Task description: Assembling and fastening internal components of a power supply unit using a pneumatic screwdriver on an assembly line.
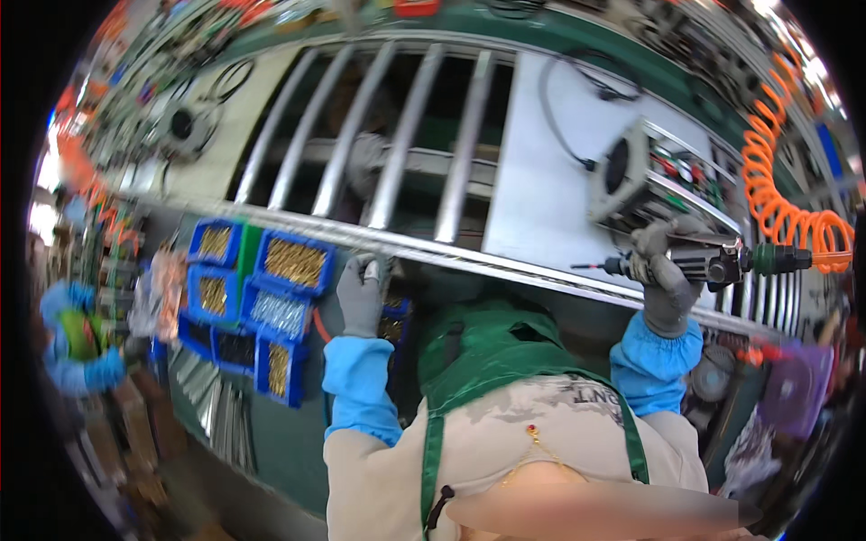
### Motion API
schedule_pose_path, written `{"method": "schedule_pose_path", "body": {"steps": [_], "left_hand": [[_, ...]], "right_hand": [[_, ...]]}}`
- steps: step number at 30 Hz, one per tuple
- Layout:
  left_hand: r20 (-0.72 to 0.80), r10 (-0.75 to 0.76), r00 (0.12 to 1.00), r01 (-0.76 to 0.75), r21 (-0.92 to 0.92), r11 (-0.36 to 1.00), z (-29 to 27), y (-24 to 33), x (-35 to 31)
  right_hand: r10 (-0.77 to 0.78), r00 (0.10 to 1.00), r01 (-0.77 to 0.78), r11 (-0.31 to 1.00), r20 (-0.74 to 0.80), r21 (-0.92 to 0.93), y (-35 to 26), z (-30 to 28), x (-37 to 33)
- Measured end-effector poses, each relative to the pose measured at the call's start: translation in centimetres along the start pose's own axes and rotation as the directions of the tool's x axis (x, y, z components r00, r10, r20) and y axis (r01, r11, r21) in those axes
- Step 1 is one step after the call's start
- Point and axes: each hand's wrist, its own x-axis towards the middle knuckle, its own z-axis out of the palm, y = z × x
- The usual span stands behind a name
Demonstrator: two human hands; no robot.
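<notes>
My right hand (pixel 668 275), in a grey glove, is wrapped round a black pneumatic screwdriver (pixel 713 263). The tool lies level, its thin bit pointing left, above the front rail of the conveyor. Just beyond it stands an open metal-framed unit (pixel 622 171) with a round black opening on its side and wiring inside. My left hand (pixel 361 296), also gloved, has its fingers curled together beside the blue screw bins. Whatever those fingers hold, if anything, is too small to make out. The nearest bin (pixel 294 261) contains brass-coloured screws.
Metal rollers (pixel 397 135) cross the conveyor between two pale boards; a white board (pixel 541 207) lies under the unit. A coiled orange air hose (pixel 767 162) hangs at the right. More blue bins (pixel 278 311) hold silver and dark fasteners. A co-worker (pixel 77 338) is at far left.
</notes>
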Motion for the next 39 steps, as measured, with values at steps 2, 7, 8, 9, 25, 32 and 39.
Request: {"method": "schedule_pose_path", "body": {"steps": [2, 7, 8, 9, 25, 32, 39], "left_hand": [[0.305, -0.122, 0.945, 0.246, -0.410, 0.878, 4.0, 7.3, 0.1], [0.801, 0.115, 0.587, 0.693, -0.571, 0.441, 15.9, 20.3, -2.4], [0.815, 0.166, 0.555, 0.721, -0.571, 0.392, 18.1, 22.2, -3.0], [0.823, 0.217, 0.524, 0.749, -0.567, 0.342, 20.0, 23.7, -3.6], [0.768, 0.266, 0.583, 0.682, -0.640, 0.353, 35.4, 33.9, -10.2], [0.781, 0.260, 0.568, 0.701, -0.625, 0.343, 37.3, 34.0, -9.8], [0.660, -0.017, 0.751, 0.529, -0.586, 0.614, 31.9, 26.2, -9.8]], "right_hand": [[-0.124, 0.990, 0.115, 0.987, 0.073, 0.112, -2.2, -1.2, 1.1], [-0.372, 0.927, 0.356, 0.910, 0.043, 0.211, -7.1, -6.4, 3.0], [-0.382, 0.924, 0.365, 0.896, 0.019, 0.252, -8.1, -7.9, 3.2], [-0.391, 0.920, 0.374, 0.880, -0.002, 0.294, -9.0, -9.3, 3.5], [-0.386, 0.918, 0.388, 0.828, -0.090, 0.404, -12.5, -26.5, 7.9], [-0.347, 0.930, 0.358, 0.784, -0.120, 0.508, -12.5, -29.7, 9.4], [-0.219, 0.965, 0.262, 0.750, -0.145, 0.607, -11.3, -34.0, 9.7]]}}
